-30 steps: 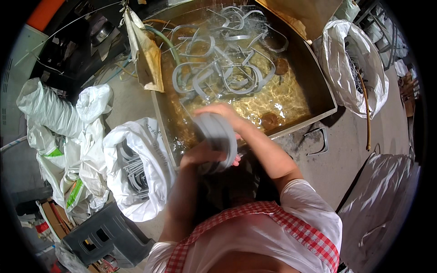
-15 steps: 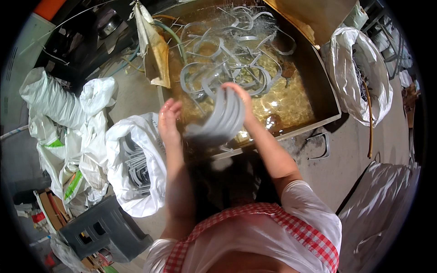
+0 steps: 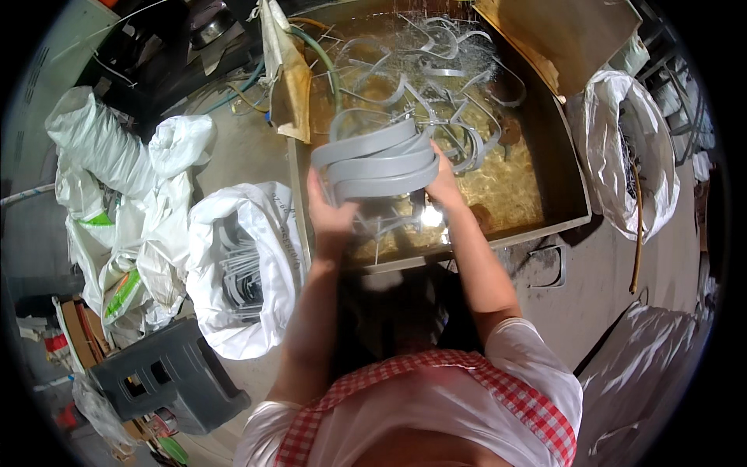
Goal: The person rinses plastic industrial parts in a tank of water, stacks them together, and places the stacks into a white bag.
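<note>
Grey curved bands (image 3: 381, 162), nested in a stack, are held level between a person's two bare hands above the near left part of a water-filled tank, as seen from the head camera. The left hand (image 3: 330, 212) grasps the stack's left end, thumb on the near side; the right hand (image 3: 443, 185) grips the right end, its fingers partly hidden by the stack. Beyond them, loose grey strips (image 3: 443, 43) lie tangled in the far half of the metal-rimmed tank (image 3: 537, 229), where a green hose (image 3: 324, 58) hangs over the left side. Just left of the tank, an open white sack (image 3: 272, 315) holds more grey pieces, with a dark plastic stool (image 3: 175, 373) near it and bulging white bags (image 3: 167, 194) farther left. To the right of the tank stands another open white sack (image 3: 663, 191), a brown stick (image 3: 639, 241) against its side. Nearer, a U-shaped grey piece (image 3: 561, 267) lies on the floor (image 3: 521, 276). Red-and-white checked trim (image 3: 537, 411) crosses the person's white top (image 3: 459, 405).
</note>
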The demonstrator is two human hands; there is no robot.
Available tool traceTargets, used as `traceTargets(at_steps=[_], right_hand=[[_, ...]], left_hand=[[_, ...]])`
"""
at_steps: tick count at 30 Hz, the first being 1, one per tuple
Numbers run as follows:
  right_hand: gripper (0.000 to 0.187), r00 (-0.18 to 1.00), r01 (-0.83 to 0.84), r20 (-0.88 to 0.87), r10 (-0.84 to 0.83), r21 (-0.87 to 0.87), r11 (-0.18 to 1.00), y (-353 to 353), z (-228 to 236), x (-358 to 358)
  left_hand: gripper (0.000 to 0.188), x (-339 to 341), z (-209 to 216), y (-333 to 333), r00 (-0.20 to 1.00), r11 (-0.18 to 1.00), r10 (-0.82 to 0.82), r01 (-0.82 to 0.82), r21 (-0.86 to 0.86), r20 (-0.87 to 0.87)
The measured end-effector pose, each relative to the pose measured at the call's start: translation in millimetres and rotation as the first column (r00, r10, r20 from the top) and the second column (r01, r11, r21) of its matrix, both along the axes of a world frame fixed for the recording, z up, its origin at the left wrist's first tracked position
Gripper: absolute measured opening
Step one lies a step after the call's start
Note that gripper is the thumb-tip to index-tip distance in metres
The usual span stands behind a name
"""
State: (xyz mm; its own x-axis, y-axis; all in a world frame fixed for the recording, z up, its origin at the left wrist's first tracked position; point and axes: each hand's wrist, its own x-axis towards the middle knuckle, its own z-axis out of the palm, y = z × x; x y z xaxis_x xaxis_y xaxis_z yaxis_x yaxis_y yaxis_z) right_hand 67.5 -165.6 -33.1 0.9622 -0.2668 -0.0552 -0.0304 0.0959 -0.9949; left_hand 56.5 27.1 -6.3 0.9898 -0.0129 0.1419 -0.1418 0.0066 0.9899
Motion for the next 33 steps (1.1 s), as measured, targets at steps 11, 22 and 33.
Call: traceTargets(at_steps=[11,22,33], right_hand=[[0.076,0.854,-0.496,-0.023,0.519,0.258,0.829,-35,-18,0],[0.061,0.993,-0.077,-0.119,0.021,-0.488,0.869,28,-20,-8],[0.033,0.910,-0.318,-0.414,-0.033,-0.745,0.586,-36,-100,-6]], left_hand=[[0.056,22,-29,24,0.888,0.870,0.083,-0.286,-0.403,-0.452],[0.056,6,-10,5,0.828,0.736,-0.025,-0.364,-0.570,-0.561],[0.074,16,-7,30,0.898,0.925,0.381,-0.371,-0.087,0.222]])
